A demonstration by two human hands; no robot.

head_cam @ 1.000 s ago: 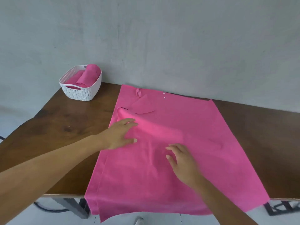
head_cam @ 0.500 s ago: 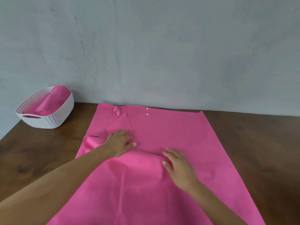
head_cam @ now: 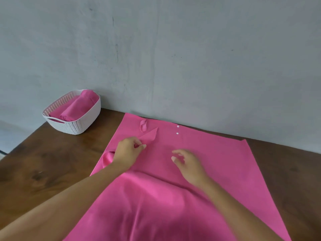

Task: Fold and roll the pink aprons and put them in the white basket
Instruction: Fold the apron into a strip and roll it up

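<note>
The apron [head_cam: 199, 206] is spread across the table [head_cam: 43, 171], presumably to be folded. Farther in, cloth beside the triangular flap [head_cam: 150, 137] is pinched by the left hand [head_cam: 127, 153], probably to tuck it flat. The right hand [head_cam: 189, 164] is held over the cloth with its fingers loosely bent and nothing gripped. By the wall, two rolls [head_cam: 78, 106] are already kept in the basket [head_cam: 76, 127].
</note>
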